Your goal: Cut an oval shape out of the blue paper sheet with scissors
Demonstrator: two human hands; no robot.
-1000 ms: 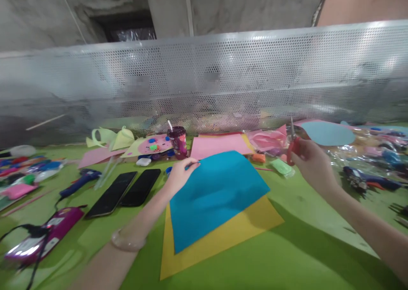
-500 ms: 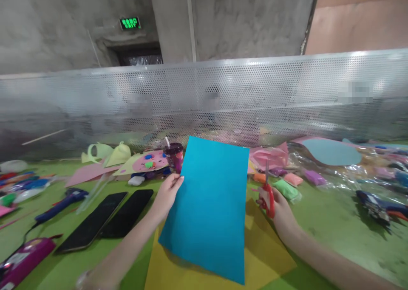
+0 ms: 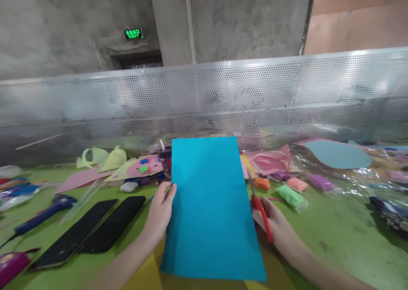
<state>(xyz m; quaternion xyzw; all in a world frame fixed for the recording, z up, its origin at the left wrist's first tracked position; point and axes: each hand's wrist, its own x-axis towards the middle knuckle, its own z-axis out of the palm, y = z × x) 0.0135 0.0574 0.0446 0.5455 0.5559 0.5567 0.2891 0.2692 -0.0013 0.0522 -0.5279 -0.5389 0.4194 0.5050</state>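
Blue sheet [image 3: 212, 205] held up over the table [image 3: 344, 239] in front of the person, its lower part above a yellow sheet [image 3: 145, 275] that it largely covers. The left hand [image 3: 161, 209] pinches the blue sheet's left edge between thumb and fingers; the right hand [image 3: 276, 228] is closed around the red handles of the scissors [image 3: 264, 220], whose blades point upward just beside the sheet's right edge (whether they touch it cannot be told). The upright sheet blocks the view of the middle of the table and of part of a dark cup [image 3: 166, 160] with a white straw. Left of the left hand lie two black phones [image 3: 76, 235], side by side, with a blue glue gun [image 3: 46, 215] beyond them and a magenta device [image 3: 12, 266] at the near left. Near and beyond the right hand lie an orange packet [image 3: 262, 183], a green packet [image 3: 288, 195], a salmon packet [image 3: 297, 184] and a purple packet [image 3: 321, 182]; farther right, a dark tool [image 3: 392, 215] is cut by the frame. Behind the cup and a pale blue oval [image 3: 338, 154], a perforated metal barrier [image 3: 255, 90] spans the whole width.
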